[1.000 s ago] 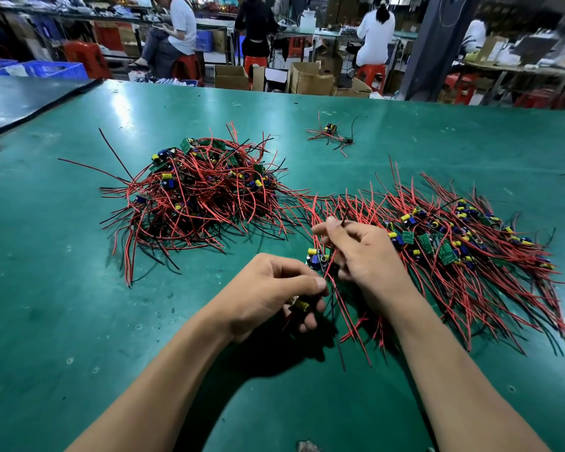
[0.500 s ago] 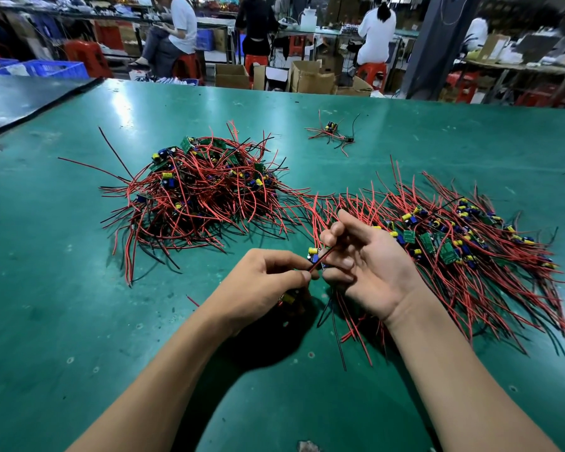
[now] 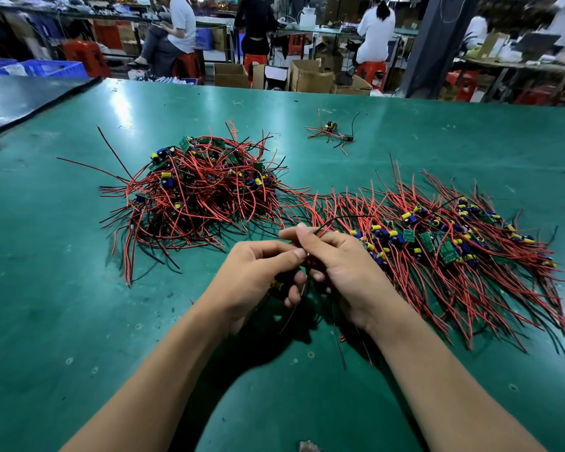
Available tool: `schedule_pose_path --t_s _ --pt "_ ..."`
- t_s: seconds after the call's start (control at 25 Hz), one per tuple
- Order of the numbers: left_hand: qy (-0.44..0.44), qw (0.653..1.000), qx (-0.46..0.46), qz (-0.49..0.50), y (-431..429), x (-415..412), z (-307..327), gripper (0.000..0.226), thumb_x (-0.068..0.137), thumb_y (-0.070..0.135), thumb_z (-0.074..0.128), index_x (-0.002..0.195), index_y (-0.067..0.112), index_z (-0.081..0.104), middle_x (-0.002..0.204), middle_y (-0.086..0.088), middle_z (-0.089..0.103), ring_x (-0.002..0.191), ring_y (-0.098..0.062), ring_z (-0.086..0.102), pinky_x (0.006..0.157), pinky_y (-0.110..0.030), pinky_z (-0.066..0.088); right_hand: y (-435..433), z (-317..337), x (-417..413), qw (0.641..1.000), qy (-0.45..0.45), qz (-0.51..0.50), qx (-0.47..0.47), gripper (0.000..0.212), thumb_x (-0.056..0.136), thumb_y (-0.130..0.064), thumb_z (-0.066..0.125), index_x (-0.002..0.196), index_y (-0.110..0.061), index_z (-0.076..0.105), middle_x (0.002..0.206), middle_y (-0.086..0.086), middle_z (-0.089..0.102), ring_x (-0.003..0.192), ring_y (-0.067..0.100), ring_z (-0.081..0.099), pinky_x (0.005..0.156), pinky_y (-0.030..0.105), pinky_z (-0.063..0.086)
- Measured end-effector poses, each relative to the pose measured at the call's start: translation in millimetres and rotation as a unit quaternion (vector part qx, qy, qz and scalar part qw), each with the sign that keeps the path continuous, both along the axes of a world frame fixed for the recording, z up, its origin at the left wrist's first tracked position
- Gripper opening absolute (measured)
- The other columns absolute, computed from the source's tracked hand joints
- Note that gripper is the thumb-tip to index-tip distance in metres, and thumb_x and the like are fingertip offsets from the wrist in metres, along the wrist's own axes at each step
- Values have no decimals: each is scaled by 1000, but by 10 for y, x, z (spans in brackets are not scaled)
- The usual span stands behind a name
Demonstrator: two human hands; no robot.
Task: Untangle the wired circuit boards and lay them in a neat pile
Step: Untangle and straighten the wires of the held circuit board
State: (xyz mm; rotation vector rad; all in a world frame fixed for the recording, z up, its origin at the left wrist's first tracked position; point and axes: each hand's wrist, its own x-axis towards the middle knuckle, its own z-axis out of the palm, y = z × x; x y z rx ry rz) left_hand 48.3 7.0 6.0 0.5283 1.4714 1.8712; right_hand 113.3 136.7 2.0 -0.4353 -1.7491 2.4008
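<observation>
While the left hand [image 3: 258, 275] curls round one wired circuit board [image 3: 276, 284], the right hand [image 3: 346, 265] pinches its wires [image 3: 338, 340], which trail toward the desk's [image 3: 62, 305] near edge. Beyond lie one tangled heap [image 3: 203, 194] leftward, one combed pile [image 3: 454, 256] rightward, and one stray cluster [image 3: 331, 132] nearer the far edge.

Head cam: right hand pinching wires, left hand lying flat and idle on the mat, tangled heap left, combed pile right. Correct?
Wrong about the left hand. The head view shows it is neither flat nor idle: its fingers curl round the wired board whose wires the right hand pinches. The tangled heap is on the left and the combed pile on the right, as stated.
</observation>
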Motion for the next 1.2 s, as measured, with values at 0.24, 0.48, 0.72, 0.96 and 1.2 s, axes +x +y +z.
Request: schedule_pose_path --t_s 0.24,0.48,0.72,0.96,1.2 --pt "-1 999 3 -40 -33 -1 46 14 77 18 69 73 4 70 56 -9 59 39 -16 52 38 -20 40 174 -5 -23 985 57 -91 133 35 86 -50 65 94 -19 80 77 -7 67 45 9 38 48 22 36" --pt "4 997 1 -72 -50 11 66 14 77 18 69 73 5 71 57 -9 57 40 -15 50 38 -21 39 257 -13 -19 967 80 -168 171 29 93 -44 64 89 -21 80 75 -6 69 41 4 36 41 13 29" --pt "1 996 2 -85 -50 -9 35 16 77 18 69 75 2 69 58 -10 58 39 -16 50 38 -21 39 154 49 -59 983 45 -179 3 47 100 -45 52 73 -16 77 69 -2 66 37 4 33 36 17 25" --pt "16 997 -40 -63 -60 -61 -28 18 78 21 71 78 2 70 59 -10 58 40 -17 50 41 -20 40 259 182 27 964 23 -24 -263 52 102 -42 43 63 -17 67 68 -3 56 30 3 30 33 15 23" --pt "12 996 -54 -63 -61 -49 -35 15 84 15 69 81 0 70 59 -10 58 40 -17 50 42 -20 41 320 160 55 963 9 8 -268 42 96 -39 51 64 -15 66 67 -3 55 30 1 29 30 14 24"
